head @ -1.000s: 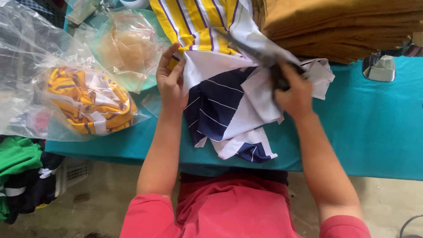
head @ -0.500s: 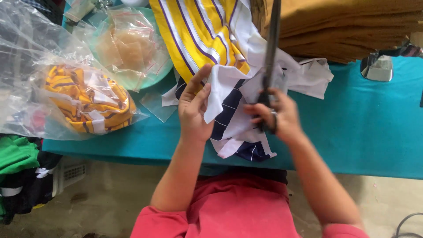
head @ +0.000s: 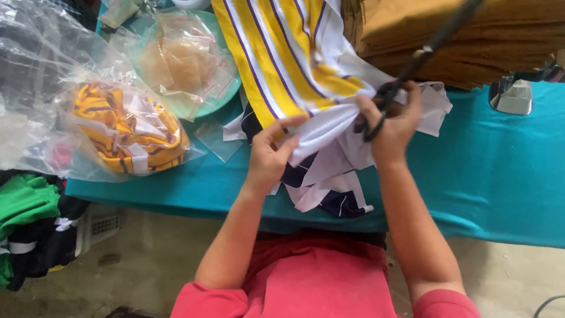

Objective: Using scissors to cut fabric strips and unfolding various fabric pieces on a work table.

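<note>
A pile of garments lies on the teal table [head: 500, 171]: a yellow shirt with white and purple stripes [head: 276, 53] on top, white and navy fabric [head: 329, 182] beneath. My left hand [head: 272, 154] pinches a gathered fold of the white fabric at the pile's front. My right hand [head: 391, 121] grips the same bunch of fabric together with black scissors [head: 424, 53], whose blades point up and to the right, over the table's back.
A clear plastic bag with folded yellow striped garments [head: 126, 129] sits at the left. A green plate holding small plastic bags [head: 185, 59] is behind it. Folded mustard cloth [head: 459, 35] is stacked at the back right, beside a metal object [head: 512, 94]. Green and black clothes [head: 29, 218] lie below left.
The scissors have swung from upright to pointing up and to the right. Both hands have moved further from me and gathered the white fabric into a tighter bunch.
</note>
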